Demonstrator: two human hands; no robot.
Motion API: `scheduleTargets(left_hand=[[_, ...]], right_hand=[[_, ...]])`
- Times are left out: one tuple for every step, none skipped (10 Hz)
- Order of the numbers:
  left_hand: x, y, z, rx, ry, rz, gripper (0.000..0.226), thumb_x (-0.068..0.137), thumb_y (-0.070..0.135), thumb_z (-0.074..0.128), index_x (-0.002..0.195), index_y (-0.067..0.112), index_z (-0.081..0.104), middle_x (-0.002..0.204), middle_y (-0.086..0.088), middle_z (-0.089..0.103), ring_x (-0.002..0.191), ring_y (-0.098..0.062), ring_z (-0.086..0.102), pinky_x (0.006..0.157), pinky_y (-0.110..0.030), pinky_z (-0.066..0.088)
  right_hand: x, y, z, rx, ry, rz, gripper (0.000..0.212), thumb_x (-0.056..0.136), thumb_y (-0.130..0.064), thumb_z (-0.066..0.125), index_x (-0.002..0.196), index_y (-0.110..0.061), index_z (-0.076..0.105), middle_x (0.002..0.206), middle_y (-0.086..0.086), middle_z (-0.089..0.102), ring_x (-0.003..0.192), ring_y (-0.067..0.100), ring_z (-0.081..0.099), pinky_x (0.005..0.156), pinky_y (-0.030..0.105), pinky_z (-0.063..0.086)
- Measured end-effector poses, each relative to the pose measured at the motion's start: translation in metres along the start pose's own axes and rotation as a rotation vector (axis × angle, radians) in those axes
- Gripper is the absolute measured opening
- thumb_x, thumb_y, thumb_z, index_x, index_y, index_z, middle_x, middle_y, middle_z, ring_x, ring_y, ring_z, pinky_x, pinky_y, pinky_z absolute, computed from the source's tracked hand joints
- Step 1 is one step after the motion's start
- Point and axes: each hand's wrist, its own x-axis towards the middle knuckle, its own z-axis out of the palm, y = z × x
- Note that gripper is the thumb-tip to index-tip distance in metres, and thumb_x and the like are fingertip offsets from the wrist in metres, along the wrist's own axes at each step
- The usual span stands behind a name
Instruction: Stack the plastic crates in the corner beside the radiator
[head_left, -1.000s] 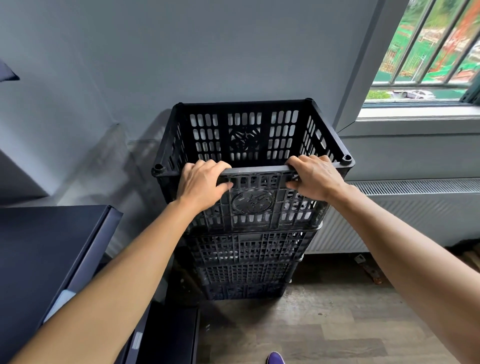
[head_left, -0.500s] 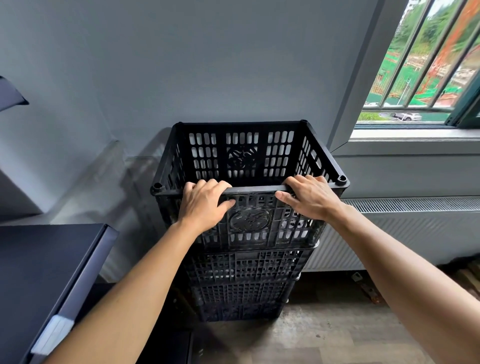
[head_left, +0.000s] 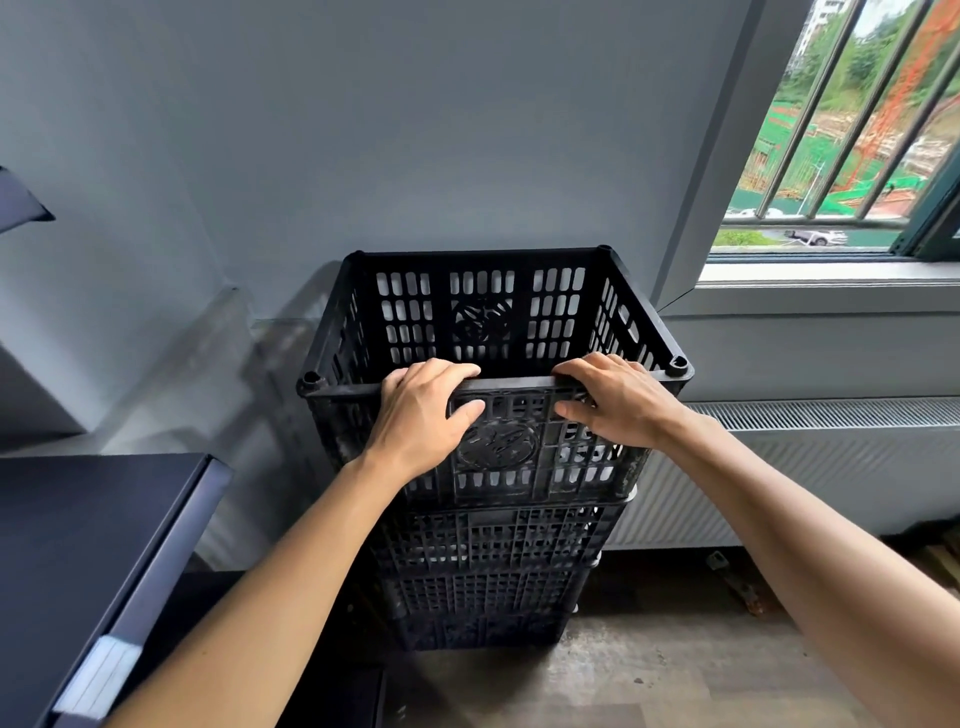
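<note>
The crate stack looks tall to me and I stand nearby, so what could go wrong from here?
Both the left hand and right hand grip only the near rim of the top crate, so a pull might tip the stack forward. It may also not be fully seated on the lower crates beside the radiator.

1. A black slotted top crate (head_left: 493, 317) sits open-topped on a stack of lower crates (head_left: 493, 571) standing on the wooden floor (head_left: 649, 675).
2. The left hand (head_left: 421, 415) clasps the near rim, fingers (head_left: 447, 370) hooked over it, thumb against the front wall.
3. The right hand (head_left: 618, 400) grips the same rim nearer the right corner.
4. The stack stands against the grey wall (head_left: 415, 130), just beside the white radiator (head_left: 831, 467) under the window (head_left: 841, 156).
5. A dark desk (head_left: 93, 545) lies at the left; the stack appears to number four crates, though the lowest ones blur together.
</note>
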Motion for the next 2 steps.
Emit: scheduleTargets(left_hand=[[-0.002, 0.011, -0.015, -0.052, 0.020, 0.007, 0.043, 0.092, 0.042, 0.057, 0.134, 0.029, 0.054, 0.131, 0.011, 0.055, 0.125, -0.010, 0.046, 0.111, -0.037, 0.026], [-0.006, 0.022, -0.035, -0.159, 0.036, -0.036, 0.041, 0.093, 0.042, 0.058, 0.132, 0.032, 0.054, 0.132, 0.015, 0.054, 0.126, -0.006, 0.046, 0.111, -0.042, 0.034]], right_hand=[[-0.006, -0.003, -0.012, 0.042, 0.069, -0.039, 0.057, 0.093, -0.050, 0.053, 0.144, -0.029, 0.039, 0.140, 0.000, 0.049, 0.130, 0.021, 0.044, 0.104, 0.040, 0.038], [-0.020, -0.004, -0.033, 0.085, 0.140, -0.060, 0.054, 0.094, -0.047, 0.054, 0.144, -0.031, 0.040, 0.141, -0.003, 0.048, 0.130, 0.018, 0.045, 0.103, 0.039, 0.039]])
